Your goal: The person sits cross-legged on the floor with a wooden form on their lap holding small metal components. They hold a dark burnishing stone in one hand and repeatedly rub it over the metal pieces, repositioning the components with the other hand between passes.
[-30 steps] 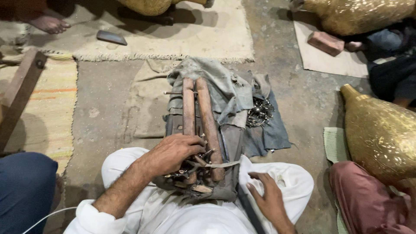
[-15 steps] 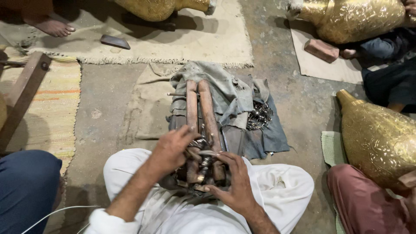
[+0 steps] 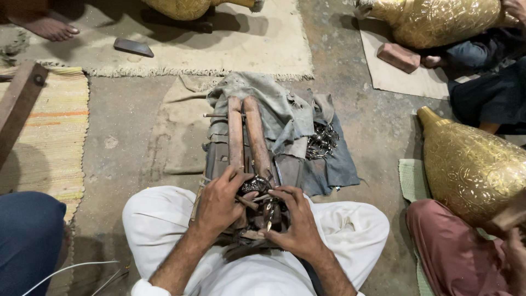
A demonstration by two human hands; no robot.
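Currently both hands down on a cluster of small metal tools [image 3: 257, 192], sitting at the near end of two long wooden handles [image 3: 249, 137] laid side by side over the lap. Left hand [image 3: 219, 200] curled over the left side of the cluster, fingers closed around a thin stick-like tool, thumb pressed across. Right hand [image 3: 296, 219] on the right side, fingertips pinching a small pointed metal piece [image 3: 269, 211] hanging just below the cluster. Both grips closed; exact contact partly hidden by fingers.

Handles resting on a grey rag [image 3: 274, 109] bunched over a dark bundle, spread on the concrete floor [image 3: 126, 142]. Just right of the handles, a heap of small shiny metal bits [image 3: 322, 140] on a blue-grey cloth [image 3: 339, 170]. White trousers [image 3: 164, 219] on both knees framing the bundle.

Further out: beige mat [image 3: 219, 49] beyond the rag, with a flat dark tool [image 3: 133, 47] and a bare foot [image 3: 46, 27] of another person on it. Striped mat [image 3: 60, 131] at left, wooden beam [image 3: 19, 104] angled across it. Right side: large engraved brass vase [image 3: 471, 170] held against another person's reddish trousers [image 3: 449, 252]. Second brass vase [image 3: 438, 22] top right, a brick [image 3: 398, 57] near it on a pale mat.
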